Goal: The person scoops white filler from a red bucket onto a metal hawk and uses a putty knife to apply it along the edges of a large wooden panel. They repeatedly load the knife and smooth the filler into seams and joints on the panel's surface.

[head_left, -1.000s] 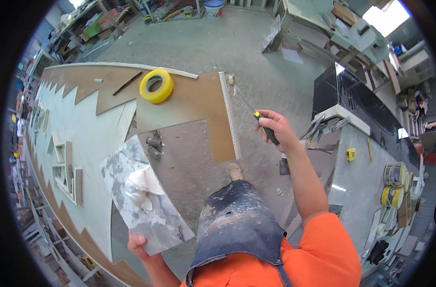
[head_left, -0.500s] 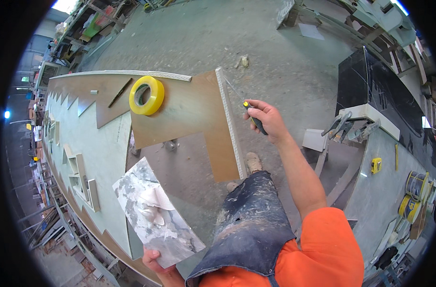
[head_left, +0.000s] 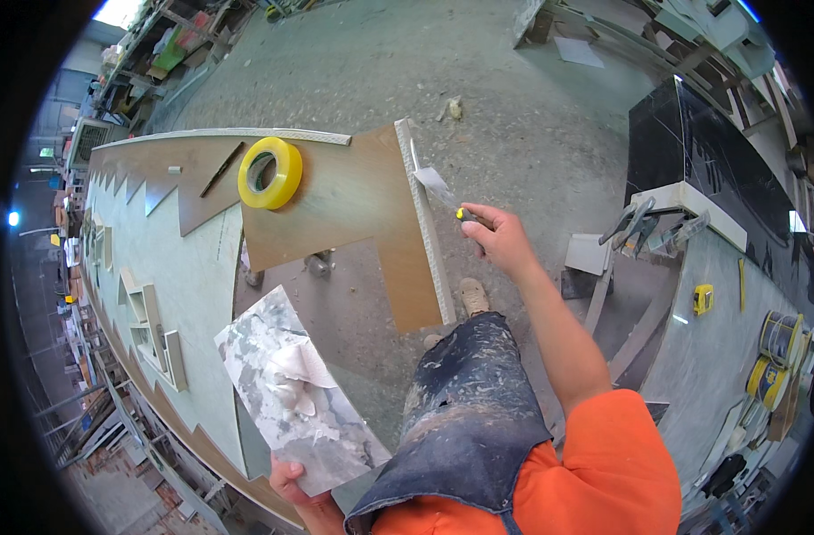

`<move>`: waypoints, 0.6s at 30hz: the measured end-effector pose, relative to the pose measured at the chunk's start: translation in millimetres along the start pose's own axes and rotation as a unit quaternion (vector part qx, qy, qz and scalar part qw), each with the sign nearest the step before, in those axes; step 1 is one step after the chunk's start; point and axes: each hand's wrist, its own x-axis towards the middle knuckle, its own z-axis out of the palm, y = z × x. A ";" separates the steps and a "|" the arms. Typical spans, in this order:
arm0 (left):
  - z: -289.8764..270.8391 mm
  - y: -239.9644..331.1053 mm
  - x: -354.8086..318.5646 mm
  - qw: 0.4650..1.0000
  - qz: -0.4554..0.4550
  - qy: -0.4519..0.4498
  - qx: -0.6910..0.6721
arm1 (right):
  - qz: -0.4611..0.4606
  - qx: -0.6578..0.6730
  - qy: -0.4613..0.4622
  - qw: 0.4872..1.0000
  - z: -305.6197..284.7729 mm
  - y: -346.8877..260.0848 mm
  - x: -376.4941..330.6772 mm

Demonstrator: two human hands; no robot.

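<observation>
My right hand (head_left: pixel 503 239) grips the dark handle of a putty knife with a yellow collar. The flat metal blade (head_left: pixel 435 185) of that putty knife lies close to a rough white strip (head_left: pixel 427 227) along the right edge of a brown board (head_left: pixel 362 201); whether it touches cannot be told. In my left hand (head_left: pixel 287 480), by its lower end, is a tilted grey-and-white marbled slab (head_left: pixel 340 439). A mound of white paste (head_left: pixel 293 379) sits on the slab's middle. My left fingers beneath the slab are hidden.
A yellow tape roll (head_left: pixel 289 178) and a dark pen-like stick (head_left: pixel 222 169) lie on the board. To the right, clamps (head_left: pixel 634 227) grip a light edge beside a black stone piece (head_left: pixel 661 143). A yellow tape measure (head_left: pixel 703 300) and wire spools (head_left: pixel 768 383) rest on a bench.
My right hand has turned the putty knife, so its blade now shows its broad face beside the white strip instead of its thin edge. The slab in my left hand has barely shifted.
</observation>
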 end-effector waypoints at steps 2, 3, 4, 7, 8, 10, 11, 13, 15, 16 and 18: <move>-0.3 1.5 -1.8 1.000 -0.002 -0.002 0.006 | -0.005 -0.007 0.006 1.000 -4.3 6.0 -6.1; 1.0 1.7 -1.6 1.000 0.000 -0.002 0.009 | -0.011 -0.011 0.006 1.000 -7.0 11.8 -8.5; 4.2 1.6 0.0 1.000 0.002 -0.002 0.012 | -0.017 -0.015 0.006 1.000 -10.2 18.3 -11.0; 8.4 2.1 0.9 1.000 0.003 -0.010 0.025 | -0.070 -0.059 0.069 0.993 -25.1 40.2 -16.6; 6.4 2.8 -0.9 1.000 0.003 -0.009 0.029 | -0.033 -0.015 0.050 0.998 -27.2 34.6 -24.6; -1.6 2.3 -2.7 0.999 0.008 0.003 0.032 | 0.046 0.070 0.014 0.996 -30.1 12.3 -51.9; -3.3 0.8 -3.5 0.999 0.010 0.006 0.032 | 0.063 0.105 -0.008 0.992 -31.4 8.6 -64.5; 4.8 -0.8 -5.5 1.000 0.006 0.009 0.026 | 0.096 0.175 -0.054 0.978 -30.3 9.1 -86.8; 7.5 0.7 -4.6 1.000 -0.005 -0.001 0.026 | 0.084 0.205 -0.064 0.973 -25.2 18.7 -98.4; 3.9 1.0 -3.2 1.000 -0.014 -0.008 0.025 | 0.078 0.219 -0.069 0.970 -21.7 21.9 -101.8; 2.4 1.3 -4.5 0.999 -0.020 -0.010 0.024 | 0.069 0.202 -0.049 0.976 -15.2 23.1 -104.4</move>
